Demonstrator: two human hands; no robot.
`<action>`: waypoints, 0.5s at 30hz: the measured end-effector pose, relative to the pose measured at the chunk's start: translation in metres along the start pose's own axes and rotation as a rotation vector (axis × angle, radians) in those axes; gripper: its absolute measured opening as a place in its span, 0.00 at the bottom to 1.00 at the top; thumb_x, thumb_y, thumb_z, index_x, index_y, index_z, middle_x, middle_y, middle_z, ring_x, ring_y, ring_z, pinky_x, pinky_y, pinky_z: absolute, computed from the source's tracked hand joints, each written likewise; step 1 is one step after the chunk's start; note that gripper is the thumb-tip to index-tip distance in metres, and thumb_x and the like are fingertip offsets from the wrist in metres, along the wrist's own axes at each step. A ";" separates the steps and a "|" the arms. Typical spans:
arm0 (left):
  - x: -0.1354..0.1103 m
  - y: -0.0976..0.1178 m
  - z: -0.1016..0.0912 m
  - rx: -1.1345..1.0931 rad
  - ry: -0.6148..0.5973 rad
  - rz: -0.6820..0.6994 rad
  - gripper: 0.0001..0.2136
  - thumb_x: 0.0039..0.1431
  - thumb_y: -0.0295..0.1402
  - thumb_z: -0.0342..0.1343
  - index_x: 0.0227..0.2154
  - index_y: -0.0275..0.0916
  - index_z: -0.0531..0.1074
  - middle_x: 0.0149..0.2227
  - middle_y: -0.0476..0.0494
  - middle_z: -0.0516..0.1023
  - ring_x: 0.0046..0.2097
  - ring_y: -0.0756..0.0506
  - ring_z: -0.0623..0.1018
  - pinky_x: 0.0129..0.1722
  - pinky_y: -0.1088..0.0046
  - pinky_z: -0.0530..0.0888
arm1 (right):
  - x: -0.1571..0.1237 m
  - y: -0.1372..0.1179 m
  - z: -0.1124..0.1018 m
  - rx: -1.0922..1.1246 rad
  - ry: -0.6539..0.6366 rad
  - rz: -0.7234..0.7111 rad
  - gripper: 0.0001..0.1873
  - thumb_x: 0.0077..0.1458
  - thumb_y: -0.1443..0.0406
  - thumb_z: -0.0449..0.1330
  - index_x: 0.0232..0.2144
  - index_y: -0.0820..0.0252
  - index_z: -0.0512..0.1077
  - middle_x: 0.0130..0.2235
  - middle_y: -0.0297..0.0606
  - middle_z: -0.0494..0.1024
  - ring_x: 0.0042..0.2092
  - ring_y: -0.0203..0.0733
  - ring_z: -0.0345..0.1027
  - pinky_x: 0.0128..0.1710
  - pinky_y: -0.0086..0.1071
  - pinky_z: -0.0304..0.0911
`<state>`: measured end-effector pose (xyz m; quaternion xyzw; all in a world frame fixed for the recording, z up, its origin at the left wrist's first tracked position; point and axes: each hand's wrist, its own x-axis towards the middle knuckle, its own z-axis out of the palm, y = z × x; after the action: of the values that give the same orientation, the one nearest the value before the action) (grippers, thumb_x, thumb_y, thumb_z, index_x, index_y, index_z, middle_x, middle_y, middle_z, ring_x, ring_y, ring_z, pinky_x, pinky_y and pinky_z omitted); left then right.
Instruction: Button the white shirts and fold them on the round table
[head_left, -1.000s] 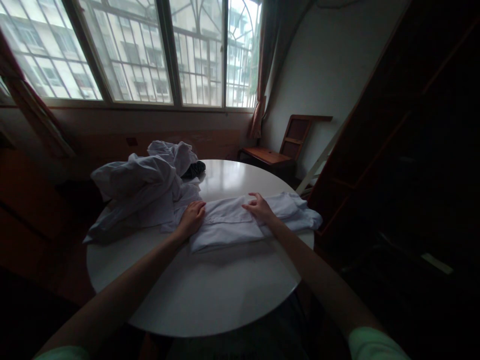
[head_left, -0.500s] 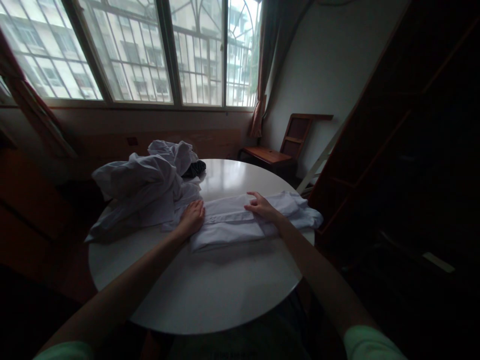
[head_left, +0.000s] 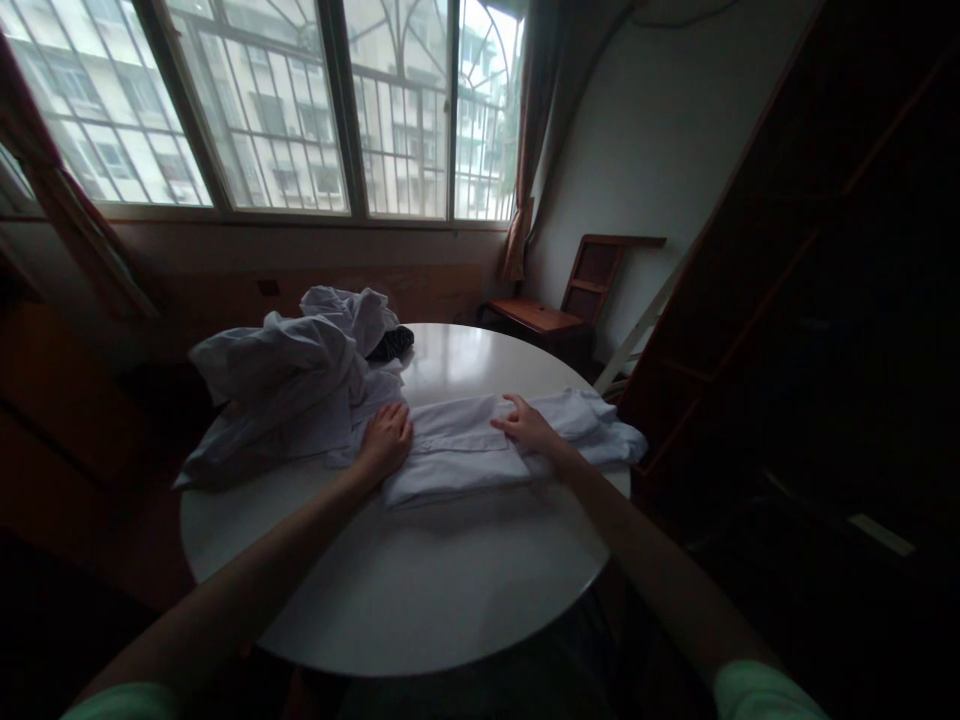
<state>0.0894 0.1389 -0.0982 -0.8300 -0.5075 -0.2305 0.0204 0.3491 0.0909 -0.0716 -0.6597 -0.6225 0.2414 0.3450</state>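
A white garment, seemingly a shirt, lies folded into a long strip across the round white table. My left hand rests flat on its left end, fingers stretched out and close together. On its middle, my right hand touches the cloth with thumb and fingers apart. The looser right end of the garment reaches the table's right edge. Beside my left hand rises a crumpled heap of white clothes.
A dark bundled item sits at the heap's far side. Behind the table, a wooden chair stands by the wall under the barred window. Dark wooden furniture leans into view on the right.
The view has shifted slightly. Both hands stay at nearly the same places on the folded garment, which looks much the same.
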 end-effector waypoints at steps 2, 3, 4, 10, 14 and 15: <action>-0.004 0.003 -0.007 0.025 -0.027 0.029 0.18 0.59 0.33 0.39 0.49 0.31 0.64 0.55 0.35 0.64 0.57 0.41 0.61 0.57 0.62 0.58 | -0.007 0.004 -0.004 0.042 -0.013 0.017 0.27 0.47 0.63 0.59 0.50 0.65 0.59 0.23 0.30 0.69 0.25 0.33 0.62 0.25 0.26 0.56; -0.007 0.004 -0.011 0.030 -0.054 0.058 0.19 0.59 0.35 0.39 0.50 0.31 0.63 0.56 0.34 0.62 0.58 0.41 0.59 0.57 0.62 0.58 | -0.012 0.007 -0.007 0.053 -0.012 0.006 0.25 0.47 0.63 0.59 0.48 0.64 0.61 0.25 0.31 0.70 0.26 0.33 0.63 0.26 0.26 0.57; -0.011 0.005 -0.015 0.029 -0.088 0.095 0.21 0.60 0.37 0.39 0.51 0.31 0.62 0.57 0.34 0.60 0.59 0.41 0.58 0.57 0.62 0.58 | -0.017 0.009 -0.009 0.050 -0.008 -0.016 0.22 0.46 0.62 0.59 0.45 0.63 0.64 0.27 0.33 0.71 0.28 0.34 0.64 0.28 0.27 0.58; -0.056 0.010 -0.039 0.014 -0.264 0.307 0.34 0.55 0.52 0.41 0.58 0.32 0.52 0.62 0.34 0.50 0.62 0.38 0.48 0.57 0.58 0.56 | -0.058 0.014 -0.022 -0.088 -0.097 -0.042 0.14 0.45 0.56 0.58 0.25 0.62 0.69 0.25 0.35 0.71 0.28 0.36 0.63 0.28 0.29 0.56; -0.081 0.008 -0.041 0.025 -0.202 0.344 0.32 0.55 0.48 0.44 0.58 0.32 0.50 0.61 0.34 0.50 0.63 0.37 0.48 0.57 0.58 0.57 | -0.075 0.009 -0.022 -0.062 -0.159 -0.037 0.16 0.45 0.54 0.57 0.22 0.62 0.68 0.22 0.34 0.69 0.25 0.35 0.61 0.26 0.28 0.54; -0.084 0.007 -0.040 0.022 -0.181 0.346 0.30 0.56 0.46 0.44 0.58 0.32 0.51 0.61 0.34 0.51 0.63 0.38 0.48 0.57 0.58 0.58 | -0.077 0.009 -0.022 -0.046 -0.169 -0.034 0.15 0.45 0.54 0.57 0.22 0.62 0.68 0.21 0.33 0.69 0.25 0.35 0.61 0.25 0.28 0.54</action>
<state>0.0492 0.0549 -0.0948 -0.9220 -0.3594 -0.1424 0.0230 0.3624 0.0112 -0.0728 -0.6340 -0.6658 0.2762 0.2800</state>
